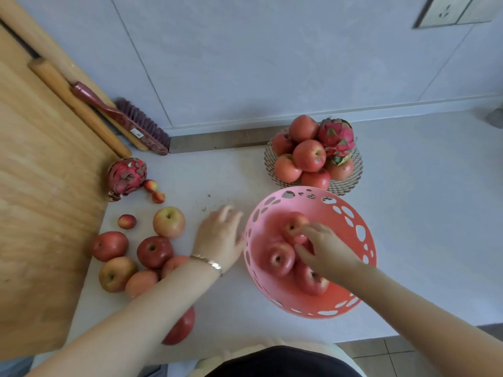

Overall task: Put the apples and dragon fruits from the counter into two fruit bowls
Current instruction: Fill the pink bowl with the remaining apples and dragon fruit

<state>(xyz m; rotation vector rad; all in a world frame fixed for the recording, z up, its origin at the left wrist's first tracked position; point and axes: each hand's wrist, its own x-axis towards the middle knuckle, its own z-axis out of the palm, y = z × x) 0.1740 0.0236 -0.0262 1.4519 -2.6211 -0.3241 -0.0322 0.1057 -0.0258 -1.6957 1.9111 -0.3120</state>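
Observation:
A pink perforated bowl sits near the counter's front edge and holds three apples. My right hand is inside it, fingers closed on the top apple. My left hand hovers open just left of the bowl, blurred. A wire bowl behind holds several apples and a dragon fruit. Loose apples lie in a cluster at the left, one apple half hidden under my left forearm. A second dragon fruit rests against the wooden board.
A large wooden board covers the left side. A rolling pin and a red brush lean at the back wall. Three small red fruits lie near the dragon fruit. Bare counter stretches to the right.

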